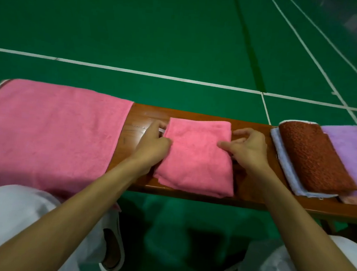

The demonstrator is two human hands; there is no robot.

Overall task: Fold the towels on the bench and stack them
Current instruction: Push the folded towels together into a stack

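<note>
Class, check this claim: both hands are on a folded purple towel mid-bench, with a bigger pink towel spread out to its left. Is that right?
Not quite. The head view shows the folded towel under the left hand and right hand is pink, not purple; the bigger pink towel does lie to its left.

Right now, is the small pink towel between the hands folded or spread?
Folded: the small pink towel is a compact rectangle with layered edges showing.
</note>
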